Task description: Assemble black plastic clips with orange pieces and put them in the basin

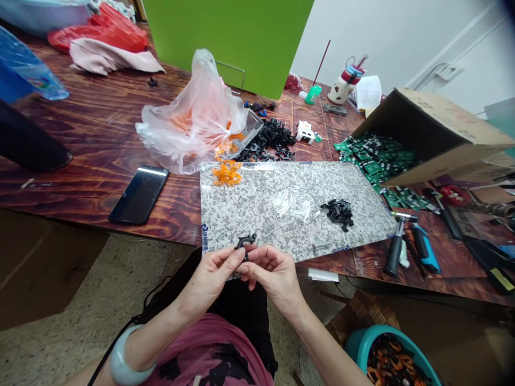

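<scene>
My left hand (221, 271) is closed, its thumb and fingers pinching a small curved black plastic part (246, 239) over the front edge of the speckled board (229, 214). Right beside it, my right hand (273, 268) is closed too, fingertips together at the lower end of that part. Whether a second tiny piece sits in the right fingertips is hidden. On the board lie thin clear pins (293, 203), a small heap of black parts (340, 213) to the right, and orange plastic parts (227, 173) at the far left corner.
A phone (139, 195) lies left of the board, near a plastic bag (193, 123) of orange parts. More black parts (273, 139) are heaped behind. At right are a cardboard box (434, 128) with green pieces, a hammer (396, 246) and a blue-handled tool (425, 249). A teal bucket (356, 343) stands below.
</scene>
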Available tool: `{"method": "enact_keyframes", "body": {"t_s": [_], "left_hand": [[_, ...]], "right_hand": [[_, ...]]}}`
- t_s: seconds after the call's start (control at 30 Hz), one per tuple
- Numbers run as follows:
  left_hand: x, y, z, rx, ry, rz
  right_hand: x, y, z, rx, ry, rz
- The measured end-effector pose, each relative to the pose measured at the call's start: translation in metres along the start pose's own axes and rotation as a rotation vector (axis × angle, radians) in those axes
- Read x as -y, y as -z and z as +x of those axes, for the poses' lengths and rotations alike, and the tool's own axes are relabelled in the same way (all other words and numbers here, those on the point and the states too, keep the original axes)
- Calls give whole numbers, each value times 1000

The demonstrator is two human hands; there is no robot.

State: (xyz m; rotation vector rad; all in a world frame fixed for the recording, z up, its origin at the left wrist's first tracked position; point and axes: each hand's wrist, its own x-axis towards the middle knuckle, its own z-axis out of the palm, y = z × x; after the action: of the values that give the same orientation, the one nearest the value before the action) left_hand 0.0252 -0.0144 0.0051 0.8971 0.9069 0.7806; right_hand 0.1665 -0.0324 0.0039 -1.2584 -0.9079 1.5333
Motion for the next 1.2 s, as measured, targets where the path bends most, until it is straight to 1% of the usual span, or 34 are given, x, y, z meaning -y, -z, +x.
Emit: {"method": "enact_keyframes", "body": {"t_s": [0.07, 0.13, 0.2, 0.27, 0.37, 0.47, 0.53, 0.63, 0.7, 0.73, 0.8, 0.87, 0.9, 0.93, 1.0, 1.07, 1.13, 1.2], "left_hand": [[0, 1, 1, -40, -5, 8], [-2, 4, 2, -47, -39, 82], [-4, 8, 3, -4, -82, 195], [-5, 11, 2, 57, -121, 310], [-4, 12, -1, 86, -202, 460], [-2, 10, -4, 95, -279, 527], [-1, 8, -6, 88, -338, 534], [-1, 5, -8, 55, -420, 540], [-1, 5, -8, 23, -431, 535], [0, 6, -7, 0, -421, 522], [3, 7, -2, -56, -369, 463], [9, 8, 3, -109, -309, 365], [13, 9, 6, -134, -292, 312], [17, 9, 8, -152, -285, 276], [24, 10, 12, -183, -291, 252], [29, 11, 14, -212, -301, 249], [30, 12, 14, -248, -305, 235], [30, 13, 14, -266, -305, 230]], "right_hand": [[3, 4, 0, 14, 40, -111], [9, 11, 2, -35, 108, -253], [15, 17, 4, -89, 196, -388], [18, 19, 7, -50, 250, -470], [19, 15, 8, 54, 248, -447], [17, 8, 6, 43, 250, -392], [18, 4, 2, 22, 307, -421], [23, 0, -3, 3, 456, -542], [28, -1, -1, 7, 510, -594], [30, 0, 2, 27, 506, -606], [35, 3, 18, 137, 447, -634], [41, 9, 44, 261, 409, -712], [44, 12, 62, 283, 419, -774], [47, 15, 81, 262, 451, -840], [52, 17, 123, 123, 527, -947], [56, 16, 163, 22, 561, -993], [58, 12, 196, -15, 571, -1024], [58, 8, 218, -9, 570, -1053]]}}
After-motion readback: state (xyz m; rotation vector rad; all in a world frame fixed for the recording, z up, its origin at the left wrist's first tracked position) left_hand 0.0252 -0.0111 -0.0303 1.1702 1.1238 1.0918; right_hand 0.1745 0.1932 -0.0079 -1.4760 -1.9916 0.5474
